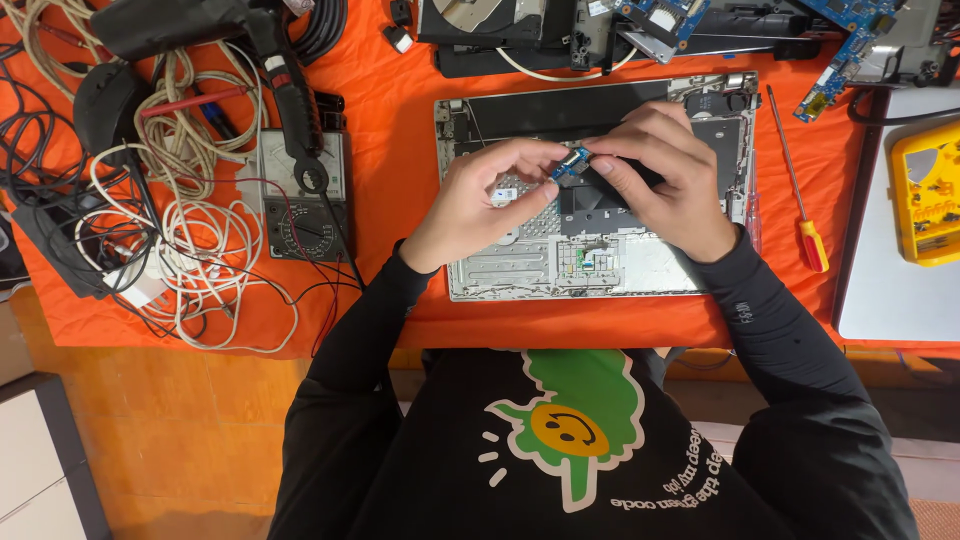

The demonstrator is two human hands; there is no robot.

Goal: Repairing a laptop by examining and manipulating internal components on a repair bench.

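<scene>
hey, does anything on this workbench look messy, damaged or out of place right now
Yes. A tangle of white and black cables sprawls over the orange cloth at the left, partly across the multimeter. The opened laptop shell lies stripped. Both hands, left hand and right hand, hold a small blue circuit board above it.

I see a soft, matt orange cloth [400, 90] over the desk. The open laptop shell [520, 270] looks like dull silver metal. The little blue board [570, 163] looks like shiny hard plastic. The screwdriver [797, 185] has a thin metal rod and a smooth plastic handle.
</scene>
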